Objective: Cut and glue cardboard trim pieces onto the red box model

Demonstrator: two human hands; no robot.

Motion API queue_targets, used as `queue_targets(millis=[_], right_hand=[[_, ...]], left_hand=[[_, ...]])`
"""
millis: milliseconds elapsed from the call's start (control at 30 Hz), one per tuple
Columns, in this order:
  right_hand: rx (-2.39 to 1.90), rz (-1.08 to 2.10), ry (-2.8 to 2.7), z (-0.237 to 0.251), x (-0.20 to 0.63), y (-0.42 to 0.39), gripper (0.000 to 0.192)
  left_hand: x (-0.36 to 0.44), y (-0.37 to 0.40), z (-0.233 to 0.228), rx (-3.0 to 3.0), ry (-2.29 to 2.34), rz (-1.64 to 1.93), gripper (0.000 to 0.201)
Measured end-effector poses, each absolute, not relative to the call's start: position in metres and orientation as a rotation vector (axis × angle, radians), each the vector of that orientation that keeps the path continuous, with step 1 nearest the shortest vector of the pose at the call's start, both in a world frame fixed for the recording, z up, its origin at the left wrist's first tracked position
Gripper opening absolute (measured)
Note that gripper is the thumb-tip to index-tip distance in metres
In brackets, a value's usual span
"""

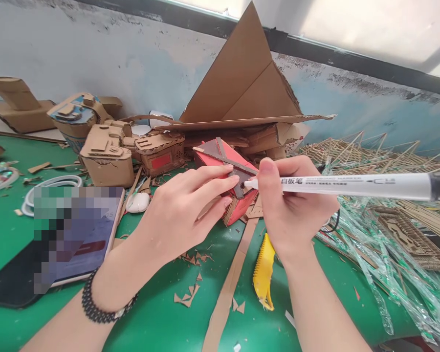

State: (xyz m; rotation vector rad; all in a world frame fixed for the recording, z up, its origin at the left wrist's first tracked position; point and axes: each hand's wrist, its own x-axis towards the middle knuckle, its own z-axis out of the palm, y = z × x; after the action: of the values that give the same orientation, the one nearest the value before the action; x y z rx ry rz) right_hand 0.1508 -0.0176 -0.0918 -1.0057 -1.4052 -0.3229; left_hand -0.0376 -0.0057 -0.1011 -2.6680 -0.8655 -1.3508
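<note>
My left hand [185, 210] grips a small cardboard piece [223, 168] painted red with dark patches, holding it just above the green mat [161, 303]. My right hand [291, 205] holds a white whiteboard marker [355, 186] whose tip rests on the dark upper face of the red piece. The marker's black end points to the right edge of the view. A black bead bracelet [95, 308] circles my left wrist.
Cardboard models [110, 151] and a large folded cardboard sheet [242, 83] stand at the back. A yellow cutter [264, 271], a cardboard strip [227, 288] and small scraps lie on the mat. White earbud case [137, 201], tablet [73, 234] on the left; sticks and plastic wrap [388, 244] on the right.
</note>
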Motion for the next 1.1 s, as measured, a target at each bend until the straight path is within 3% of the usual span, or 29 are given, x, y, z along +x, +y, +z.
queue_targets(millis=[367, 600, 767, 1100], right_hand=[[-0.93, -0.242, -1.403, -0.091, 0.149, -0.016, 0.026], [-0.764, -0.16, -1.263, -0.087, 0.15, -0.011, 0.013], [-0.653, 0.099, -1.318, -0.067, 0.164, -0.007, 0.007], [-0.7, 0.48, -1.533, -0.055, 0.152, 0.032, 0.049]], left_hand=[[-0.038, -0.007, -0.1, -2.663, -0.882, -1.342, 0.026], [-0.04, -0.008, -0.097, -2.658, -0.9, -1.314, 0.024], [-0.035, -0.009, -0.099, -2.512, -0.919, -1.383, 0.03], [-0.025, -0.017, -0.101, -2.337, -0.923, -1.525, 0.019]])
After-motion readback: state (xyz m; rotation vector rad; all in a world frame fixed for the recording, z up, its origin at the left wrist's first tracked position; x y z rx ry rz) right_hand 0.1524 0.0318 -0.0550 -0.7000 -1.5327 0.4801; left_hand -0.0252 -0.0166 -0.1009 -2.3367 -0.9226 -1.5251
